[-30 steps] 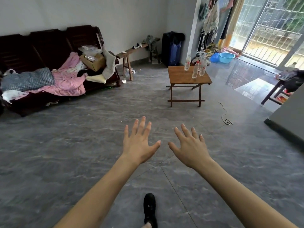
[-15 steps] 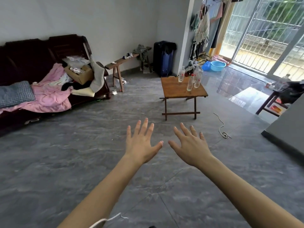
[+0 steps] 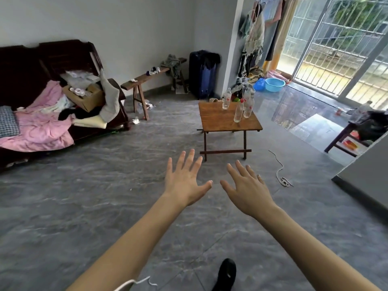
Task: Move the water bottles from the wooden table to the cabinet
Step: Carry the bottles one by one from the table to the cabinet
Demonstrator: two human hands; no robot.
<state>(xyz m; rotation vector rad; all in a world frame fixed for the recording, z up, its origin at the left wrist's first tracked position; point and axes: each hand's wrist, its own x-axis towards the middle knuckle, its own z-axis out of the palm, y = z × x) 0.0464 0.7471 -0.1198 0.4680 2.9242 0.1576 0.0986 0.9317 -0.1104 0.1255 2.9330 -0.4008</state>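
— Two hands, was it, and what lay on the far left?

— Two, yes, both out in front over the grey tiled floor [image 3: 63, 206]. At the far left stood a dark wooden sofa [image 3: 31, 66] with a pink blanket [image 3: 39, 131] heaped on it, a checked cushion [image 3: 7, 120] at its left edge and an open cardboard box [image 3: 88, 97] toward its right end.

— And further right?

— A narrow wooden bench [image 3: 144, 77] against the far wall, then a dark blue suitcase [image 3: 202, 74] upright by the white pillar.

— The hands themselves?

— The left hand [image 3: 184, 181] was held palm down, fingers straight and fanned apart, gripping nothing. The right hand [image 3: 246, 190] was just beside it, thumbs nearly meeting, fingers likewise straight and spread, holding nothing.

— Where were the bottles?

— On the wooden table [image 3: 218, 120], beyond the hands and well apart from them. One water bottle [image 3: 226, 99] stood upright at the far edge; a cluster of water bottles [image 3: 244, 106] stood upright toward the right side. I could not count that cluster for certain.

— Anything to the right of that?

— A blue basin [image 3: 274, 84] on the far floor by the barred glass door [image 3: 344, 45], a loose cord [image 3: 280, 171] on the tiles, and a black shoe [image 3: 226, 274] at the near edge.
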